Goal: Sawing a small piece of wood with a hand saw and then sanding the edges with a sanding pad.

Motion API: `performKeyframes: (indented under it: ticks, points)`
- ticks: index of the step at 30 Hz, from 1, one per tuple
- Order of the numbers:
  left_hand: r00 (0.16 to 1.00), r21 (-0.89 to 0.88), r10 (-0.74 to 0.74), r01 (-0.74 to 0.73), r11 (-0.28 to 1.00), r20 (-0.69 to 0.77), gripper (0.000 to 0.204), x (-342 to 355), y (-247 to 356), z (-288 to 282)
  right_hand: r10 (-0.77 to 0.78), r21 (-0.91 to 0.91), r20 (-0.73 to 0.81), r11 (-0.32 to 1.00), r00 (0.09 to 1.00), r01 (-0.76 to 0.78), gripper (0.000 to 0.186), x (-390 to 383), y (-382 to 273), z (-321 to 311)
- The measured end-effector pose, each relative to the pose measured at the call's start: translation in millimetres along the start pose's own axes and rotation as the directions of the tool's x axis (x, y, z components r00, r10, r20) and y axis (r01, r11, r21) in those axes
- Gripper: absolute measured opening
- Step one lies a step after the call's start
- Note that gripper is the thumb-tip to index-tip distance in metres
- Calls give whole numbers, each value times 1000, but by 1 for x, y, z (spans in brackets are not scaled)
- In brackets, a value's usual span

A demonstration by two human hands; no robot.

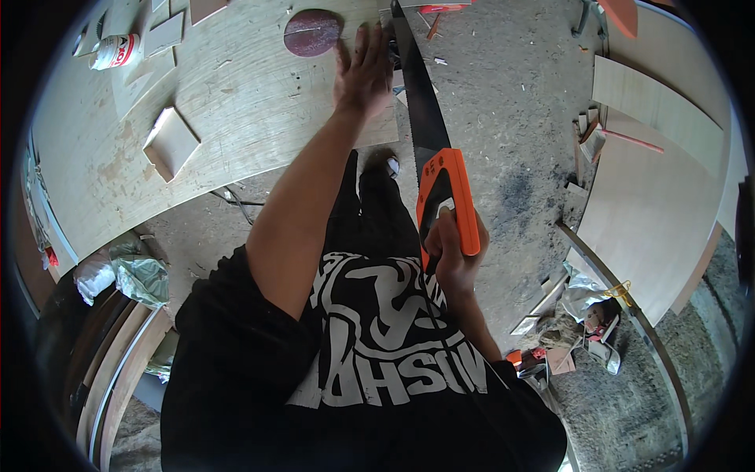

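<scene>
My right hand (454,248) is wrapped round the orange handle (467,206) of a handsaw. The saw's long dark blade (425,106) points away from me, teeth toward the left, alongside the right edge of the wooden worktable (259,102). Flat near that same edge lies my left hand (365,77), its fingers stretched forward. Beneath its wrist shows a light wooden board (382,130) at the table's corner. A dark red round disc (313,33), like a sanding disc, rests just left of my left fingertips. Whether the blade touches the wood, I cannot tell.
On the table are a shallow wooden box piece (171,144), a white container (116,52) and flat wood offcuts (165,35). Wood sheets (657,189) lean at the right, beside a long bar (629,303). Scraps (566,350) litter the floor. Plastic bags (140,277) sit at lower left.
</scene>
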State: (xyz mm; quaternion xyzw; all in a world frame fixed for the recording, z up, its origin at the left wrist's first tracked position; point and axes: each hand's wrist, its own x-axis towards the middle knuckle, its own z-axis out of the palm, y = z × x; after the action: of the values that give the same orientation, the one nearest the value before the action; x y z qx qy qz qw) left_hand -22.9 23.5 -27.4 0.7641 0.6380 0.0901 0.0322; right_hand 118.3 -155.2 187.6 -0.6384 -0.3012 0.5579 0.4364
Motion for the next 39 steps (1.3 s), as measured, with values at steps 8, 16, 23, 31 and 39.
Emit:
performKeyframes:
  ticks: [8, 16, 23, 31, 39]
  points:
    - [1000, -5, 3, -3, 1000, -13, 56, -1, 0, -2, 36, -72, 32, 997, 999, -33, 19, -9, -10, -11]
    - [1000, -31, 1, -1, 1000, -11, 57, -1, 1, -3, 86, -233, 30, 969, 996, -76, 15, -30, -22, -22]
    - [1000, -52, 6, -6, 999, 6, 55, -2, 0, -6, 98, -300, 49, 951, 994, -79, 14, -36, -38, -29]
    - [1000, -6, 12, -12, 1000, 27, 52, -1, 2, -6, 80, -316, 83, 948, 993, -50, 13, -36, -29, -28]
    - [998, 30, 1, -3, 1000, 59, 53, -2, 3, -7, -9, -383, 141, 922, 990, 62, 7, -44, -22, -43]
